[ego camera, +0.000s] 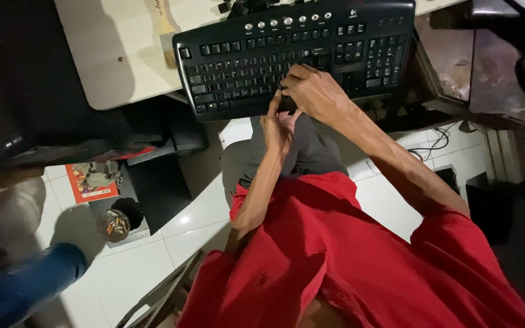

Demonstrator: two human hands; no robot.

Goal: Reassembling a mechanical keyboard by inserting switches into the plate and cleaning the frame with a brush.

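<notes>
A black keyboard lies on a white desk, its front edge hanging past the desk's rim. My right hand rests on the keyboard's lower middle, fingers curled over the front row of keys and the front edge. My left hand is just below it, index finger and thumb reaching up to the same spot on the front edge. Whether the left fingers pinch anything is hidden by the right hand. My red shirt fills the bottom of the view.
A wooden-handled brush lies on the desk left of the keyboard, and loose black keycaps sit behind it. On the tiled floor are an ashtray with butts, a red booklet, cables and a blurred blue object.
</notes>
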